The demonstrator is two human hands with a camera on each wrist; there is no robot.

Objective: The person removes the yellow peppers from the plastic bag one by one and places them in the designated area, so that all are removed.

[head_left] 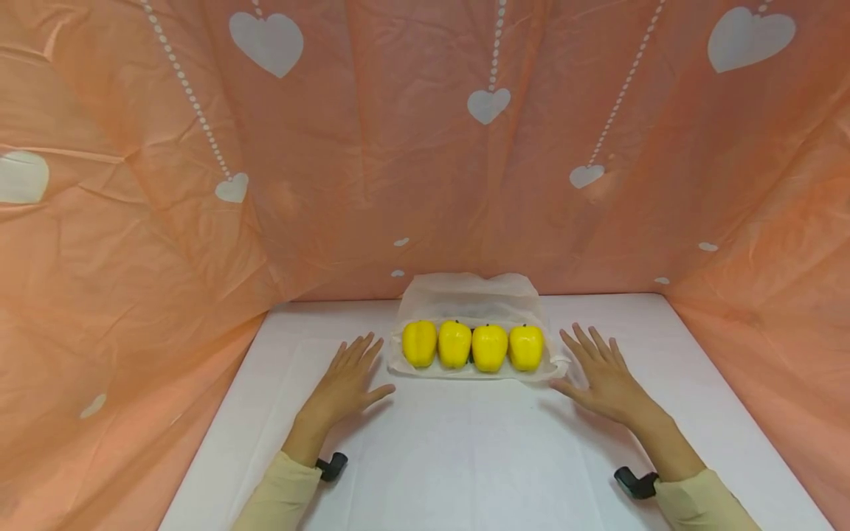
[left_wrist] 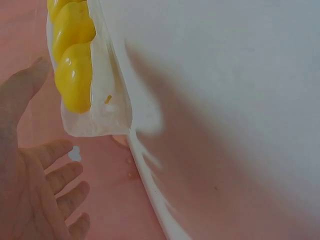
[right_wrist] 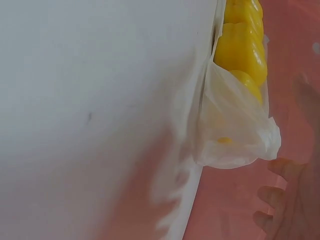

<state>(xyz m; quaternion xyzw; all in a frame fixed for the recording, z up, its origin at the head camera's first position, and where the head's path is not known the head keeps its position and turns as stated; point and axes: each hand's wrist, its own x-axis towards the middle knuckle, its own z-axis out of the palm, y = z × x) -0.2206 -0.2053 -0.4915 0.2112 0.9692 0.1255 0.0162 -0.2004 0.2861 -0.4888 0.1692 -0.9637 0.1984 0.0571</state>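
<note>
Four glossy yellow apple-like pieces (head_left: 489,348) sit in a row on thin, whitish, filmy wrapping (head_left: 473,299) on a white table (head_left: 465,457). The left hand (head_left: 345,385) and right hand (head_left: 603,383) flank them, fingers spread, gripping nothing. They look firm, probably slippery; best cupped around their rounded sides.

A curtained-off tabletop booth, this — creased orange-pink sheeting (head_left: 425,184) printed with white hearts (head_left: 265,44) and white dotted strings (head_left: 495,51) encloses a flat white tabletop (head_left: 432,457) on three sides — whether in a home or studio, I can't tell.
</note>
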